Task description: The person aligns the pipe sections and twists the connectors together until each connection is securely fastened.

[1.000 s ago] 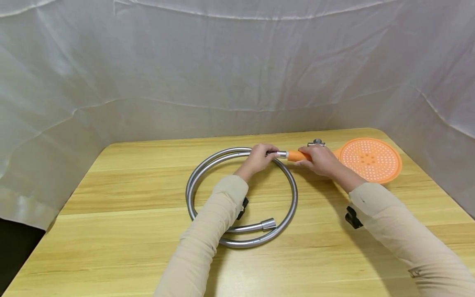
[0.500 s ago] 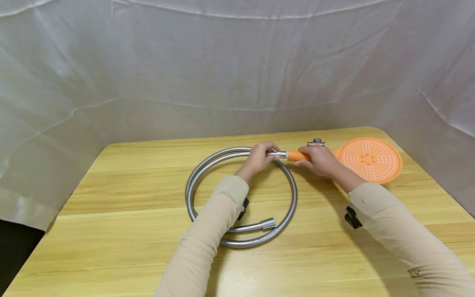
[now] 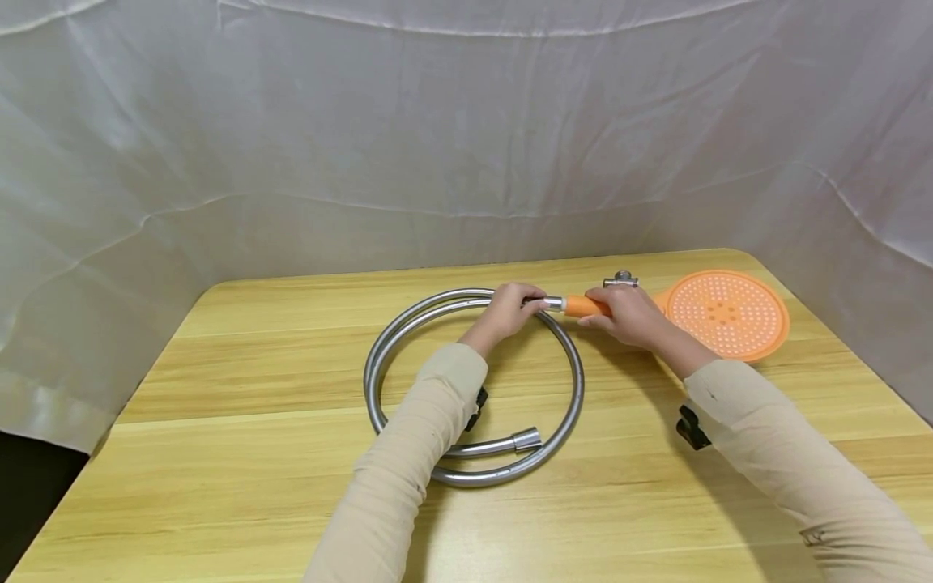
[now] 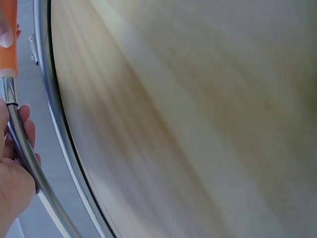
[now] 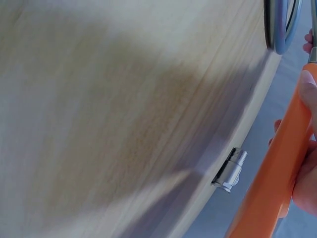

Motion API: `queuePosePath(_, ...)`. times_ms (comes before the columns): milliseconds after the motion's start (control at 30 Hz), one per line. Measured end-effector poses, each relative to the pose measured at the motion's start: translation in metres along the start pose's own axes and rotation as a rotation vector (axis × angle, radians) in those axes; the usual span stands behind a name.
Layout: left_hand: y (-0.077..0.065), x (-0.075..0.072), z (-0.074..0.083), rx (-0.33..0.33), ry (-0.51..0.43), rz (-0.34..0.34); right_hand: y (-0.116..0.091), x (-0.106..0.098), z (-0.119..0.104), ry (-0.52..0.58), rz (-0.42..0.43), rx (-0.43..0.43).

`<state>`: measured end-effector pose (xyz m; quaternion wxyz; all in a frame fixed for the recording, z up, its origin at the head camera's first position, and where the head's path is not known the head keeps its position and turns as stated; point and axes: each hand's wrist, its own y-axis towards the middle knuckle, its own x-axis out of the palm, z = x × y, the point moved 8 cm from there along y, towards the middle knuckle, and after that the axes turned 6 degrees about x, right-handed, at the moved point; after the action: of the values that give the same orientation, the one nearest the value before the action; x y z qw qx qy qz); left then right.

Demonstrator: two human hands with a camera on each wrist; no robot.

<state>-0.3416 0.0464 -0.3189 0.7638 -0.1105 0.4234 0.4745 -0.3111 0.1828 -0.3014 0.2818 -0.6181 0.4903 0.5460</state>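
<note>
An orange shower head (image 3: 729, 314) with a round perforated face is at the table's right, its handle (image 5: 282, 163) gripped by my right hand (image 3: 628, 314). My left hand (image 3: 513, 308) pinches the metal end fitting (image 4: 9, 90) of a silver shower hose (image 3: 579, 380). That fitting meets the handle's end, with a pale ring showing at the joint; how tightly they are joined I cannot tell. The hose lies coiled in a loop, its other end (image 3: 526, 440) resting free inside the coil. In the left wrist view the hose runs back along my left palm.
A small chrome fitting with a threaded end (image 5: 232, 169) lies on the table behind my right hand, near the back edge. The wooden table (image 3: 240, 486) has pale draped sheeting (image 3: 437, 146) along its back and sides.
Both hands stay almost in place at the joint between hose and handle. The left fingers shift slightly on the fitting; the coil and the chrome fitting stay put.
</note>
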Motion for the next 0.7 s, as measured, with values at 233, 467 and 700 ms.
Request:
queuePosePath(233, -0.0012, -0.0030, 0.0031, 0.023, 0.011, 0.042, 0.0000, 0.0004, 0.0005, -0.006, 0.009, -0.003)
queuePosePath(467, -0.0017, -0.0029, 0.0001, 0.000, -0.044, 0.045, 0.0006, 0.0008, 0.0014, -0.011, 0.016, -0.003)
queuePosePath(700, 0.0013, -0.0009, 0.0004, 0.025, -0.039, 0.009, 0.0007, -0.0003, 0.0012, -0.008, 0.009, 0.000)
